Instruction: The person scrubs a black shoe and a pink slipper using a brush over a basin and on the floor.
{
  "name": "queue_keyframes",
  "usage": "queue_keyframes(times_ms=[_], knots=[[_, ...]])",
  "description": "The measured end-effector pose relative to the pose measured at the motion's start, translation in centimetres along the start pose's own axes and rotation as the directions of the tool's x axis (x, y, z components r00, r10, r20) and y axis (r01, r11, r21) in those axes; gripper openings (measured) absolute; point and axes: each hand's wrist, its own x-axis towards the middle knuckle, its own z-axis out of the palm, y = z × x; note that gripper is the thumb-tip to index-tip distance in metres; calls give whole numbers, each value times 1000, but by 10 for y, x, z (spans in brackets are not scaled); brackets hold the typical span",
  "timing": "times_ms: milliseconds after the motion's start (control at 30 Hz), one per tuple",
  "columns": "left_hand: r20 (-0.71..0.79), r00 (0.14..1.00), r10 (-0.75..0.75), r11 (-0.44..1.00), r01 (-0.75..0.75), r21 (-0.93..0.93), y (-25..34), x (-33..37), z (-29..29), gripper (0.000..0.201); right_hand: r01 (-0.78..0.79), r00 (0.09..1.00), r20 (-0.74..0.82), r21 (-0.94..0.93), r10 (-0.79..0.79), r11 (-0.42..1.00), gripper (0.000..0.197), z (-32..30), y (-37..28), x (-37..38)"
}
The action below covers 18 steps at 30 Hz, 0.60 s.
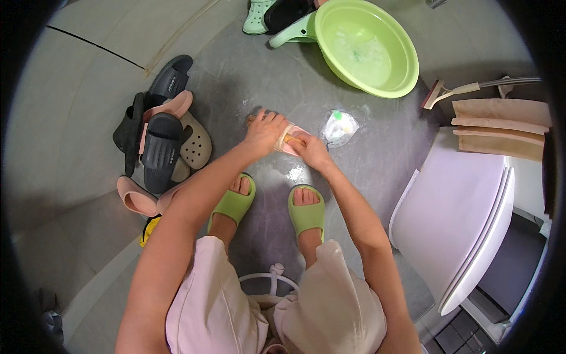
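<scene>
Between my feet and the green basin, both my hands hold a pale pink slipper [302, 131] low over the wet floor. My left hand [266, 134] is closed over its left end, where a dark, brownish part shows beyond my fingers; what that part is I cannot make out. At the right end, my right hand [312, 152] grips the slipper, with a finger or thumb reaching over its opening. Much of the slipper is covered by my hands. Just right of them lies a small clear plastic bag [340, 128] with white contents and a green spot.
A light green basin [407, 65] holds cloudy water, with a green handle [295, 32] and a mint clog [256, 17] beside it. Slippers and clogs [162, 147] are piled at left. A squeegee [451, 93] and a white toilet [448, 206] stand at right. I wear green slides [306, 215].
</scene>
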Motion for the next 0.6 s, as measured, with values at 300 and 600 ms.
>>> queue_keyframes(times_ms=[300, 600], knots=[[-175, 984, 41, 970, 2, 242, 4, -13, 24, 54, -479, 780, 524, 147, 342, 865, 35, -114, 42, -48], [-9, 999, -40, 889, 39, 456, 39, 5, 24, 48, 57, 973, 226, -1, -55, 998, 37, 2, -2, 5]])
